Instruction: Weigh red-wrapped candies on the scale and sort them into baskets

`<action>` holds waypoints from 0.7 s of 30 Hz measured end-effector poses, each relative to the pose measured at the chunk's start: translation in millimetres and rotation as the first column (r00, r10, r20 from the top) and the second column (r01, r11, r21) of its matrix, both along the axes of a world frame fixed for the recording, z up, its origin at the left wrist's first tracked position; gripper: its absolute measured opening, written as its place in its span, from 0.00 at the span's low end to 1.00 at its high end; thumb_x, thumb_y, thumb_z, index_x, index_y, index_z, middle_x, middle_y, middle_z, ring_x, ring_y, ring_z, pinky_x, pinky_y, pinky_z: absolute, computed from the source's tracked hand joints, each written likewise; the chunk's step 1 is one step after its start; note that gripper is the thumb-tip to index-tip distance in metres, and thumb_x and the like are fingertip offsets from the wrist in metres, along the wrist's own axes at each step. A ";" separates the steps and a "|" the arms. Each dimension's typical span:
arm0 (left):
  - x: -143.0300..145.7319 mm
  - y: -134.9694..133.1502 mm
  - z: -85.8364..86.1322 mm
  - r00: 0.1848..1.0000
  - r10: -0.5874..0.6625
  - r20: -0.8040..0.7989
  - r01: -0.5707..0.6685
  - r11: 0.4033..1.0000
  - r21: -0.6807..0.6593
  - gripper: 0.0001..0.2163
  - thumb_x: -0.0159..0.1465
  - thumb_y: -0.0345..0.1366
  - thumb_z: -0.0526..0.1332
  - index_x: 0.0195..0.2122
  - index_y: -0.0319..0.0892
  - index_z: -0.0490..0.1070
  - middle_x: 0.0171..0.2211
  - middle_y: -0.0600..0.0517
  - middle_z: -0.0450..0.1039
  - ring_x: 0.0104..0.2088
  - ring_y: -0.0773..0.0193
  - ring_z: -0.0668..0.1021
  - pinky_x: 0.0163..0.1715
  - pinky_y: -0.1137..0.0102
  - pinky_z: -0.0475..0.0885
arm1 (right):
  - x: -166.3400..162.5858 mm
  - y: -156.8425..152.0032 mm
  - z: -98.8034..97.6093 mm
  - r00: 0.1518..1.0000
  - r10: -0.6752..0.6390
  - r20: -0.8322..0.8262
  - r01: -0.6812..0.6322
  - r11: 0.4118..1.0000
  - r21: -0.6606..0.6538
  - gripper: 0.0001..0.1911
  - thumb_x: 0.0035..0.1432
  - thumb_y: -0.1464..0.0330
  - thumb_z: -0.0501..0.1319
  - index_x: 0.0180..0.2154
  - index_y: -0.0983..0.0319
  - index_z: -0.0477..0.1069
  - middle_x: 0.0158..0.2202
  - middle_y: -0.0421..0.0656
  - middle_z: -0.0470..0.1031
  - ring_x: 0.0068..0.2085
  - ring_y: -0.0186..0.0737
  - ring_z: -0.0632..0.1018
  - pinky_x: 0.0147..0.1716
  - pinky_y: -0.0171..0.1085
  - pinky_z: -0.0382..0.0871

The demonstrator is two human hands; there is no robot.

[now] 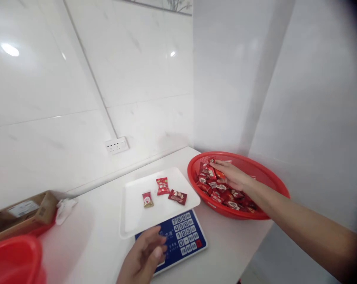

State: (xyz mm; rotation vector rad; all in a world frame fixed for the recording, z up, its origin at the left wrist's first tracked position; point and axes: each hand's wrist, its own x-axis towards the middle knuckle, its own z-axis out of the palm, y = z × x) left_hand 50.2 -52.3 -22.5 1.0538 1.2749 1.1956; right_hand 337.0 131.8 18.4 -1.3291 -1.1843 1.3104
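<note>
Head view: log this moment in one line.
right hand: among wrapped packets in red basket | left hand: over scale's blue panel | white tray: three packets

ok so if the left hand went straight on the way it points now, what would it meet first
Most likely the keypad of the blue scale: the left hand, fingers loosely curled, points toward it. The hand's height above the scale is unclear, so it might pass over.

the basket (264,171) is plastic (glossy), the tray (165,207) smooth.
</note>
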 end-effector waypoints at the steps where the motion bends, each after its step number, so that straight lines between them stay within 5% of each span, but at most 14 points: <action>1: 8.9 1.4 5.1 0.996 -0.015 0.092 0.017 1.000 -0.022 0.26 0.51 0.51 0.62 0.49 0.46 0.64 0.43 0.45 0.72 0.41 0.56 0.76 0.38 0.64 0.73 | -16.1 -9.6 1.1 0.998 0.059 -0.017 -0.058 0.998 0.032 0.13 0.49 0.58 0.60 0.35 0.56 0.65 0.34 0.39 0.70 0.29 0.33 0.72 0.21 0.29 0.67; 6: 44.6 17.5 19.3 0.838 -0.010 0.546 0.055 0.996 -0.066 0.31 0.58 0.50 0.55 0.60 0.56 0.42 0.60 0.45 0.51 0.52 0.54 0.69 0.42 0.60 0.72 | -97.9 -68.2 -12.0 0.930 0.322 0.176 -0.363 0.877 0.314 0.13 0.54 0.56 0.55 0.34 0.58 0.66 0.34 0.41 0.73 0.36 0.40 0.74 0.35 0.37 0.70; 9: 47.0 23.3 19.5 0.775 -0.009 0.632 0.032 0.999 -0.026 0.27 0.61 0.49 0.52 0.59 0.53 0.45 0.54 0.44 0.61 0.48 0.57 0.72 0.41 0.61 0.72 | -129.2 -96.6 -24.1 0.851 0.350 0.393 -0.497 0.779 0.383 0.11 0.56 0.61 0.52 0.40 0.55 0.67 0.40 0.42 0.73 0.41 0.42 0.73 0.43 0.42 0.67; 12: 38.3 22.1 16.6 0.787 0.050 0.616 -0.033 0.999 -0.038 0.27 0.59 0.41 0.59 0.57 0.53 0.48 0.47 0.48 0.68 0.45 0.62 0.74 0.40 0.66 0.72 | -142.2 -108.3 -31.1 0.828 0.407 0.385 -0.549 0.727 0.412 0.17 0.60 0.63 0.47 0.49 0.56 0.63 0.47 0.45 0.70 0.48 0.42 0.71 0.48 0.44 0.64; 14: 31.3 20.1 13.7 0.799 0.078 0.597 -0.073 0.997 -0.032 0.27 0.57 0.36 0.62 0.55 0.53 0.52 0.44 0.51 0.70 0.42 0.64 0.75 0.38 0.69 0.72 | -144.7 -109.0 -33.2 0.830 0.465 0.310 -0.557 0.732 0.393 0.18 0.61 0.63 0.46 0.51 0.57 0.61 0.48 0.44 0.69 0.48 0.41 0.71 0.49 0.43 0.64; 19: 21.5 20.8 5.0 0.801 0.171 0.573 -0.155 0.985 -0.078 0.15 0.56 0.37 0.63 0.44 0.46 0.62 0.38 0.52 0.71 0.33 0.69 0.76 0.32 0.75 0.71 | -148.1 -106.1 -36.9 0.835 0.539 0.114 -0.549 0.797 0.250 0.19 0.60 0.57 0.47 0.50 0.57 0.63 0.40 0.43 0.72 0.35 0.38 0.75 0.27 0.36 0.73; 21: 19.8 22.7 1.7 0.804 0.220 0.552 -0.174 0.975 -0.135 0.13 0.56 0.39 0.63 0.40 0.45 0.63 0.34 0.54 0.71 0.30 0.71 0.75 0.29 0.77 0.71 | -149.1 -104.3 -38.1 0.852 0.510 0.116 -0.522 0.816 0.249 0.20 0.59 0.56 0.47 0.49 0.57 0.63 0.40 0.43 0.72 0.35 0.39 0.74 0.25 0.35 0.73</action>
